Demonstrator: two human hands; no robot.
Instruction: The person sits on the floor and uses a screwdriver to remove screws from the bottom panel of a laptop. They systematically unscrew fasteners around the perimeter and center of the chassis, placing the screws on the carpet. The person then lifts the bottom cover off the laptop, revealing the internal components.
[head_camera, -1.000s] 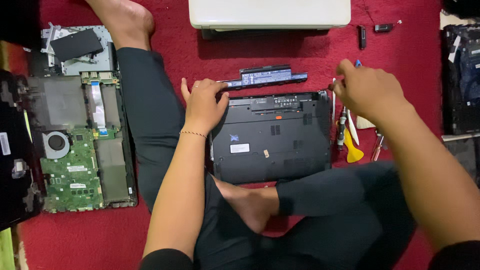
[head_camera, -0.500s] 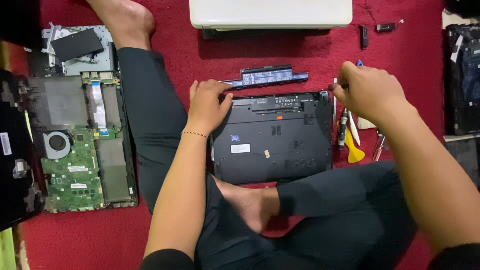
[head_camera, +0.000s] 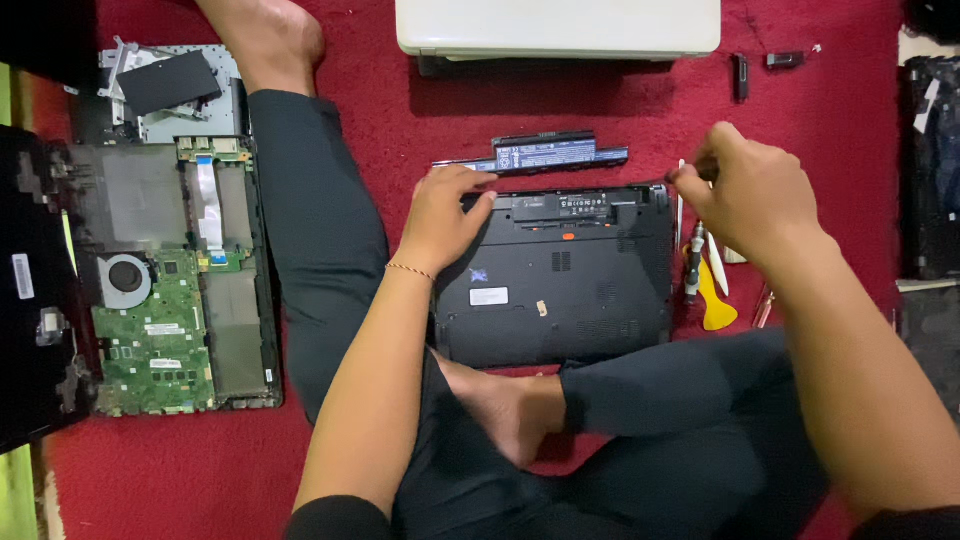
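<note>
While upside down, black laptop (head_camera: 560, 280) lacks battery (head_camera: 545, 155).

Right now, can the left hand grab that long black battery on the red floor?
Probably yes. The left hand rests on the upside-down black laptop, and the battery lies just past its fingertips with nothing between them.
</note>
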